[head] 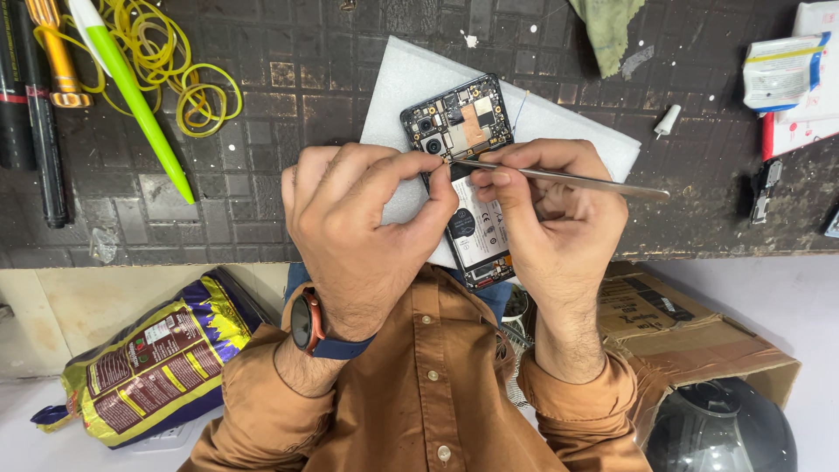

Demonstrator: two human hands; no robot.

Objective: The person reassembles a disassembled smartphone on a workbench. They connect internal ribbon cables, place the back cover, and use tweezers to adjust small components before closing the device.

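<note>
A dark, scuffed table [288, 79] with a grid pattern fills the upper scene, its front edge running above a pale floor where a torn cardboard box [690, 341] and a purple and yellow foil bag [149, 358] lie on either side of a person in a brown buttoned shirt [419, 393]. On the table a white foam sheet [393, 87] carries an opened phone [463, 122], back cover off, circuit board and cameras exposed at the far end and battery toward the person. The left hand [367, 236], a dark watch with a blue strap [310, 323] on its wrist, is curled over the phone's left edge, thumb and forefinger pinched together at the board. The right hand [551, 227] is closed around metal tweezers [568, 179], whose tips meet the phone just beside the left fingertips while the long shaft points out to the right. Farther left lie a green and white pen [131, 87] and a tangle of yellow rubber bands [175, 61]; a small white cap [667, 121] sits to the right of the sheet.
</note>
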